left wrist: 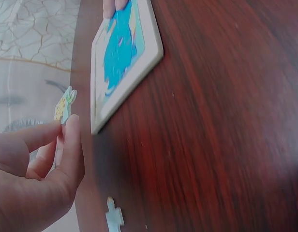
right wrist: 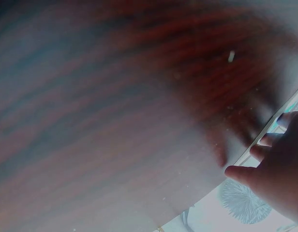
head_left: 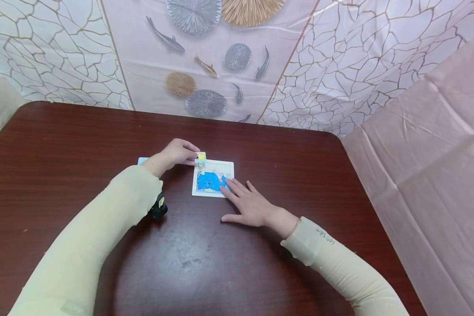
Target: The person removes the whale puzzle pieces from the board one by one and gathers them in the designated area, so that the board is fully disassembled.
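My left hand (head_left: 178, 152) pinches a jigsaw puzzle piece (head_left: 201, 156) with a yellow sun on it, over the back left corner of a white-framed puzzle board (head_left: 193, 188). In the left wrist view the same piece (left wrist: 65, 105) stands on edge between thumb and fingers, apart from the frame. A blue whale picture (head_left: 208, 181) fills the front part of the board, while its back part is pale. My right hand (head_left: 249, 205) lies with fingers spread, its fingertips on the board's right side, over the whale's tail.
Another light blue puzzle piece (left wrist: 114, 218) lies on the dark wooden table (head_left: 237, 272), left of the board. Part of a light blue item (head_left: 142, 160) shows behind my left wrist. A black device (head_left: 158, 208) sits at that wrist. Patterned cloth (head_left: 205, 57) hangs behind the table.
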### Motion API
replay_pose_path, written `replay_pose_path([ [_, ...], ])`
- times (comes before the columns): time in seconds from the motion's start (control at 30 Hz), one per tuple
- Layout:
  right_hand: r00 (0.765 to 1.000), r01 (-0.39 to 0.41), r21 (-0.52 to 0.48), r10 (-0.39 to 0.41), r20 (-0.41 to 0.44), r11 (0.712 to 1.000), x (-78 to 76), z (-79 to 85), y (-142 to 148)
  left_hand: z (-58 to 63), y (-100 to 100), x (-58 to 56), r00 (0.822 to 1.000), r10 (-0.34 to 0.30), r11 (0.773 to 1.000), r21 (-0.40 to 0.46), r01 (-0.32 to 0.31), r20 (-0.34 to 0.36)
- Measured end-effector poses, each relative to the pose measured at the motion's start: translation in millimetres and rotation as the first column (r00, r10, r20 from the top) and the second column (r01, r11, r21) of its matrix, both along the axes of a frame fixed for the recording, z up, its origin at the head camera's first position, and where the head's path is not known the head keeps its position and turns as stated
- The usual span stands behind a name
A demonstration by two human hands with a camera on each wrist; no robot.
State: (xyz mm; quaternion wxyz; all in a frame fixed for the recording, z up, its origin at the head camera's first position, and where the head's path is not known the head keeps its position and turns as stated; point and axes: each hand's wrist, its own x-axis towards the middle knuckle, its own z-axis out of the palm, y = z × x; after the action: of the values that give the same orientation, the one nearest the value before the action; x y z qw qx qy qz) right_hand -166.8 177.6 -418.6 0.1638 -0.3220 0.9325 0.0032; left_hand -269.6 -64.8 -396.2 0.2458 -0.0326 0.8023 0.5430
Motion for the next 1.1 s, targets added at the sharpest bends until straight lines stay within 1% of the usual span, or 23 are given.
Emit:
replay_pose_path([
  [0.2, 1.0, -0.001, -0.009, 0.001, -0.01, 1.0, 0.6, -0.6, 0, -3.0, -13, -0.5, 1.0, -0.006, 1.0, -0.008, 0.006, -0.001],
  [0.3, 1.0, -0.003, -0.009, 0.003, -0.01, 1.0, 1.2, -0.1, 1, -3.6, -18, 0.1, 1.0, -0.011, 1.0, -0.023, 0.01, -0.017],
  [0.47, 1.0, -0.004, -0.014, 0.004, -0.011, 1.0, 1.6, 0.3, 0, -4.1, -27, 1.4, 0.998, -0.013, 0.996, -0.094, 0.007, -0.055],
  [0.57, 1.0, -0.007, -0.014, 0.006, -0.015, 1.0, 1.5, -0.2, 0, -3.3, -33, 2.1, 0.998, -0.008, 0.993, -0.118, 0.001, -0.057],
  [0.7, 1.0, -0.011, -0.016, 0.01, -0.018, 1.0, 1.5, -1.0, 1, -1.7, -39, 2.2, 0.999, -0.001, 0.996, -0.089, -0.004, -0.048],
  [0.77, 1.0, -0.01, -0.018, 0.01, -0.016, 1.0, 1.5, -1.0, 1, -1.1, -41, 2.0, 0.999, -0.007, 0.997, -0.075, 0.003, -0.049],
  [0.83, 1.0, -0.008, -0.019, 0.008, -0.014, 1.0, 1.5, -0.8, 1, -0.8, -42, 1.5, 0.998, -0.019, 0.997, -0.078, 0.015, -0.054],
  [0.97, 1.0, -0.007, -0.017, 0.007, -0.014, 1.0, 1.5, -0.3, 1, -0.2, -43, 1.8, 0.996, -0.052, 0.989, -0.143, 0.041, -0.074],
  [1.1, 1.0, -0.009, -0.016, 0.009, -0.013, 1.0, 1.5, 0.0, 0, -0.4, -44, 2.0, 0.995, -0.066, 0.981, -0.189, 0.051, -0.073],
])
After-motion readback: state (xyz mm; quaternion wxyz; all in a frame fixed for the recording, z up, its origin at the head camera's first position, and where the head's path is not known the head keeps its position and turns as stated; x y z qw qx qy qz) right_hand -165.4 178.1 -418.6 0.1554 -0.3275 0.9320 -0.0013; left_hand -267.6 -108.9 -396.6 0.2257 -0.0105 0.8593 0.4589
